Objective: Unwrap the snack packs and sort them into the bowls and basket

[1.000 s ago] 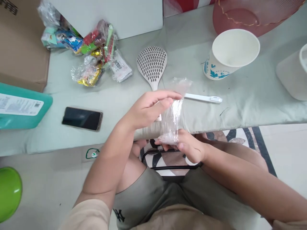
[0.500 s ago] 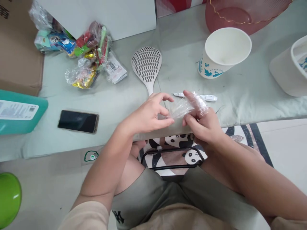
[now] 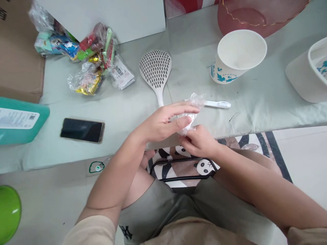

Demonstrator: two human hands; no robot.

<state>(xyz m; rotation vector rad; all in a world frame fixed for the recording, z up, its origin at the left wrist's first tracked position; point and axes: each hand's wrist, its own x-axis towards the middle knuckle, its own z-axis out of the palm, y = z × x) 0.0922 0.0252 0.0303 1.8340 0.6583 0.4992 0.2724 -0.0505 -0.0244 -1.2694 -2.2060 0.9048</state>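
Note:
A crumpled piece of clear plastic film [image 3: 188, 125] is between my two hands at the table's front edge. My left hand [image 3: 168, 123] is closed around its left side, thumb in front and fingers stretched along the back. My right hand [image 3: 199, 141] pinches its lower right end with curled fingers. Just behind the film lies a white utility knife [image 3: 218, 104], its left end partly covered by plastic. A white slotted skimmer [image 3: 156, 69] lies behind my left hand, which hides the end of its handle.
A paper cup [image 3: 227, 73], a white container [image 3: 301, 76] and a pink basin [image 3: 237, 20] are at the right. Wrapped snacks [image 3: 89, 80], a white box [image 3: 109, 17], a phone [image 3: 82, 130], a teal bottle [image 3: 42, 119] and a cardboard box [image 3: 20, 61] are at the left.
My right hand has moved left and slightly down, close to my left hand. The film, stretched between them and around my right fingers before, is now bunched, and my left fingers have come over it.

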